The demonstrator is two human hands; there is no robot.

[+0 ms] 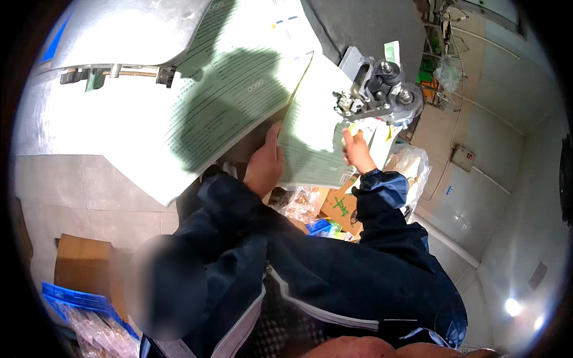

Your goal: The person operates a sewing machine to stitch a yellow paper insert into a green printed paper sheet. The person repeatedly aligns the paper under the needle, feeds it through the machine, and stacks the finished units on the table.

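A pale green printed sheet (310,143) lies in front of me, with a bar-code patch near its lower right corner. My left hand (264,167) grips this sheet's left edge, one finger pointing up along it. At the sheet's right side is my right hand (359,153), its fingers bent and pinched together beside a yellowish patch. What the right fingers hold is too small to tell. Just beyond that hand stands a grey device with black rollers (388,89). More pale green printed sheets (239,89) spread to the left, partly in shadow.
A silver metal machine head (128,30) overhangs the sheets at upper left. Below the work surface are a cardboard box (341,206) and clear plastic wrapping (301,203). Another carton (82,262) and a blue-edged plastic bag (89,313) sit at lower left.
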